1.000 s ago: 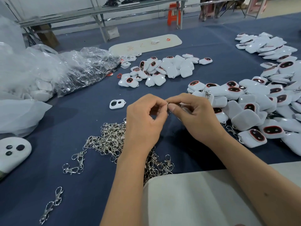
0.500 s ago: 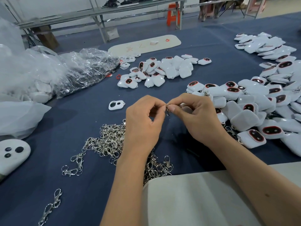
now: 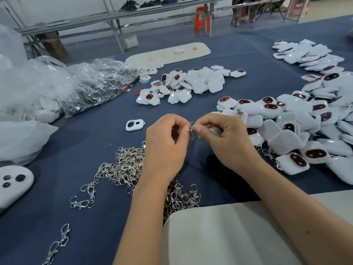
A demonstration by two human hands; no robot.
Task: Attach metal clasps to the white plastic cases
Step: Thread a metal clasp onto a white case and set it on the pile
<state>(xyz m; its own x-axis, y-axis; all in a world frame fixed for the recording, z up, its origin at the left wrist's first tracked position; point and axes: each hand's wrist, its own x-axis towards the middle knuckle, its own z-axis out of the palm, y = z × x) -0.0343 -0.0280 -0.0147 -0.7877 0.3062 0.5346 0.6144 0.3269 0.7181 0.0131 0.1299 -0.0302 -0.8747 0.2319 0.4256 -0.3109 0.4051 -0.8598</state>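
My left hand (image 3: 166, 148) and my right hand (image 3: 227, 142) meet above the blue cloth, fingertips together. Between them both hands pinch a small metal clasp (image 3: 191, 129). My right hand also seems to hold a white plastic case (image 3: 214, 130), mostly hidden under its fingers. A heap of loose metal clasps (image 3: 126, 169) lies below my left hand. A big pile of white cases (image 3: 305, 127) with dark red-rimmed windows spreads to the right. A smaller pile of cases (image 3: 189, 83) lies further back.
A single white frame piece (image 3: 134, 124) lies left of my hands. Clear plastic bags (image 3: 91, 83) fill the left side. A white part with dark holes (image 3: 13, 182) sits at the left edge. A pale board (image 3: 168, 53) lies far back; pale cloth (image 3: 219, 236) covers the near edge.
Both hands keep pinching at the same spot; the fingers shift only slightly around the clasp. Nothing else on the table has moved.
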